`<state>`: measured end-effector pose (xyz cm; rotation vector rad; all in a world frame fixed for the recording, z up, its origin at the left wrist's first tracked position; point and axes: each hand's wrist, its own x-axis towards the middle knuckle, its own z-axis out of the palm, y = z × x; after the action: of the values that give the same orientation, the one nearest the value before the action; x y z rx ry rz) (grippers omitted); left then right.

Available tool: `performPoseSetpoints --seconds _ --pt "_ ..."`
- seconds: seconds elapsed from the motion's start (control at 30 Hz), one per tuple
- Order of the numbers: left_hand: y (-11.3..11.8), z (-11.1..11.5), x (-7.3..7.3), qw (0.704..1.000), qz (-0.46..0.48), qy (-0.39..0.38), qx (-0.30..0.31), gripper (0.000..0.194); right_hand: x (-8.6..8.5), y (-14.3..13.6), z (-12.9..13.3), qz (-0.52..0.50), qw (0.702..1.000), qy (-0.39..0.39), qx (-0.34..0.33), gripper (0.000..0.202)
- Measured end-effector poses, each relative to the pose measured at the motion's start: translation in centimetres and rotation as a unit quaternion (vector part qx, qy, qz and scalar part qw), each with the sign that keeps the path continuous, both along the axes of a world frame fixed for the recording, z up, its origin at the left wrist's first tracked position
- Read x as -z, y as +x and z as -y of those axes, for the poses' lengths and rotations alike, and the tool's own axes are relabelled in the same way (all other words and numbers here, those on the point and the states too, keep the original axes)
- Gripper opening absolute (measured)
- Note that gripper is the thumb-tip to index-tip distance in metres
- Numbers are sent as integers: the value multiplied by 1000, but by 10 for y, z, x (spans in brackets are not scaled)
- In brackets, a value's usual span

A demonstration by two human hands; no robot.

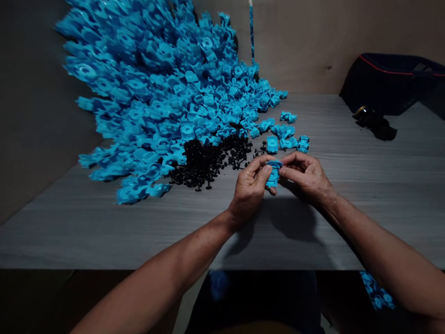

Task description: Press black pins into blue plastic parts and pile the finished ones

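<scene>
Two grips (249, 191) (308, 178) hold a blue piece (273, 177); front table edge (278, 267) seemingly apart.

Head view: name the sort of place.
Probably a workbench for small plastic parts: a blue heap, a black pile beside it, and the left hand and right hand holding a blue piece.

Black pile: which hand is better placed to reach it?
Probably the left hand: it is nearer the black pile, while the right hand lies beyond the blue piece. Both touch that piece, so the right would have to hold it.
</scene>
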<state>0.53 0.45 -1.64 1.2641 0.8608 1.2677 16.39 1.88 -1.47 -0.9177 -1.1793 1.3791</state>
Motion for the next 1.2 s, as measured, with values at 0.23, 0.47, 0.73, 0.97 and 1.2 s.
performPoseSetpoints --seconds 0.23,0.47,0.73,0.97,1.2 --pt "1 -7 7 996 52 -71 29 38 -2 -1 0 35 999 15 -5 42" --pt "3 -7 -1 982 116 -118 95 48 0 5 -4 70 995 63 19 32" --pt "-4 -13 4 995 69 -70 -35 47 8 55 -37 140 951 142 237 14" --pt "-7 -9 2 965 -200 164 -49 12 26 94 -59 378 841 206 327 15" --pt "-5 -3 15 834 -453 312 41 15 12 50 -32 376 846 370 72 16"
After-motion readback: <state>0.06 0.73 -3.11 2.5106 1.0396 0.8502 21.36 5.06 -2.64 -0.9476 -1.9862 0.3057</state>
